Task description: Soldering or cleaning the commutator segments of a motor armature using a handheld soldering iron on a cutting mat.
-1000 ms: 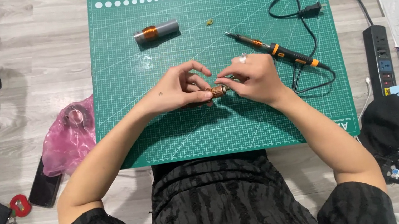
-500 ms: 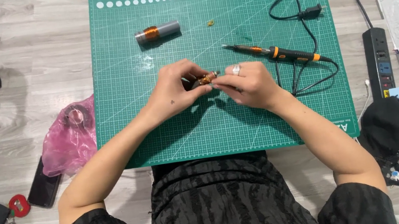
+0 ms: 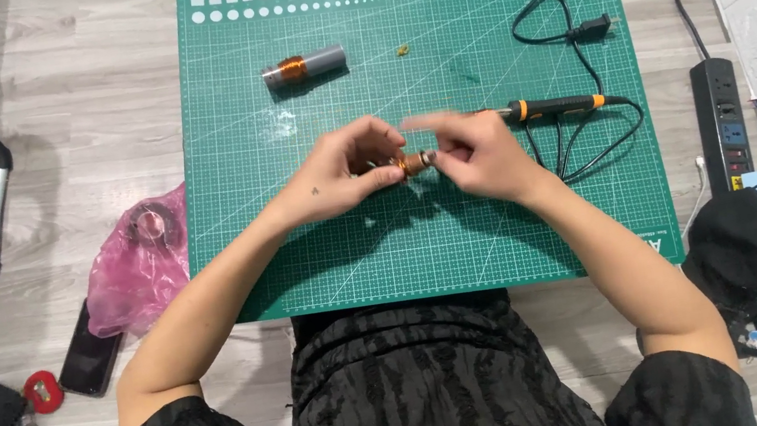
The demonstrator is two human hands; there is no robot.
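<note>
Green cutting mat (image 3: 354, 247) | both hands (image 3: 411, 162) pinch small copper coil (image 3: 413, 165), half hidden, fingers blurred

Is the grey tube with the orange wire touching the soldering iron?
Apart. The head view shows the grey tube lying near the mat's top, with bare green mat between it and the soldering iron further right.

I find bare green cutting mat (image 3: 355, 257) open on the near side of my fingers (image 3: 373, 179). Just beyond the right fingers lies the black soldering iron with orange bands (image 3: 552, 105), its black cord (image 3: 589, 134) looping alongside. Well beyond the left fingers rests a grey cylinder wound with copper wire (image 3: 303, 68); mat between is free.
</note>
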